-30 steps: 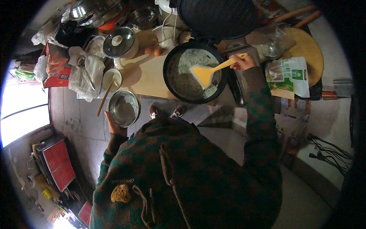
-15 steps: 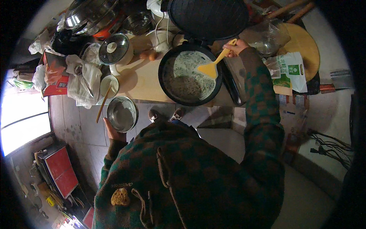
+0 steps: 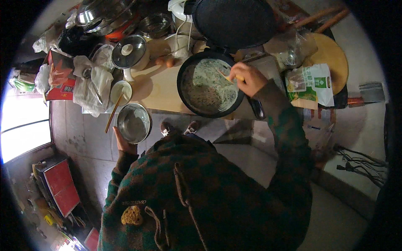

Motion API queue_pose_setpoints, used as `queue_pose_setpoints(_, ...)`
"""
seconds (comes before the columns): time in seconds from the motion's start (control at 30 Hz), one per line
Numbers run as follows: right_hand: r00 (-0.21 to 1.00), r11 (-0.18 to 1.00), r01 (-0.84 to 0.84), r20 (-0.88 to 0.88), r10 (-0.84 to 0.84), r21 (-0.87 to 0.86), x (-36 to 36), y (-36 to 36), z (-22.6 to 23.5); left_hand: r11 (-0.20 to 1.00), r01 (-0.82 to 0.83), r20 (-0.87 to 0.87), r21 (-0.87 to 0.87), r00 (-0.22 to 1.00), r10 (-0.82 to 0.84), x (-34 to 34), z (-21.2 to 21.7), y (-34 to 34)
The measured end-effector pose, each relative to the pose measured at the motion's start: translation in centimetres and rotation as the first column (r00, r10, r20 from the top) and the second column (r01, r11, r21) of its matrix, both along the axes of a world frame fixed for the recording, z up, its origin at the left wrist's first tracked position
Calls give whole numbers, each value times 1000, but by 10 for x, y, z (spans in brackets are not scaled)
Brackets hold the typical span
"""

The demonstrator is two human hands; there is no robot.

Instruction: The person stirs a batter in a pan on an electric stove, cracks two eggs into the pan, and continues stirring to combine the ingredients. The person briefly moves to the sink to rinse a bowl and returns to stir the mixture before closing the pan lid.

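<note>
My right hand (image 3: 248, 79) is closed round the handle of a yellow spatula (image 3: 227, 77), over the right side of a round black electric griddle (image 3: 181, 93). The spatula's blade shows nearly edge-on, close to the batter. Pale batter with dark green flecks (image 3: 209, 85) covers the griddle's floor, thicker and whiter toward the top. The griddle's lid (image 3: 232, 21) stands raised behind it. My left hand (image 3: 122, 142) grips a metal bowl (image 3: 134, 124) by its lower left side, in front of the table edge; a thin whitish film coats its inside.
Left of the griddle, a small white bowl (image 3: 121, 88) with chopsticks (image 3: 114, 113), a lidded pot (image 3: 130, 54) and brown eggs (image 3: 169, 62) stand on the table (image 3: 157, 94). Plastic bags (image 3: 94, 83) lie farther left. A white-and-green package (image 3: 316, 83) and round wooden board (image 3: 337, 54) are at right.
My right hand has moved down and nearer across the griddle, and the spatula has turned from flat to nearly edge-on. My left hand still holds the metal bowl in about the same place.
</note>
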State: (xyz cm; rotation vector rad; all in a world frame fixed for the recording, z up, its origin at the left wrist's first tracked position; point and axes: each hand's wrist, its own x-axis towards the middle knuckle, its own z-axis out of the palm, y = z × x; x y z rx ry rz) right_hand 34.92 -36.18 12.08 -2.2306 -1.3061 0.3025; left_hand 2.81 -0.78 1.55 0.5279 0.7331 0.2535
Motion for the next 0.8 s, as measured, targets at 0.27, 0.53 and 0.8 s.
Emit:
queue_pose_setpoints(0.27, 960, 992, -23, 272, 57, -127, -71, -26, -36, 1000, 27, 19, 14, 999, -27, 1, -2, 7)
queue_pose_setpoints(0.53, 954, 986, 105, 295, -62, -133, -103, -51, -66, 999, 46, -52, 9, 998, -46, 8, 2, 14)
queue_pose_setpoints(0.8, 925, 989, 76, 378, -24, -124, -145, -32, -58, 996, 83, -18, 35, 996, -83, 13, 3, 18)
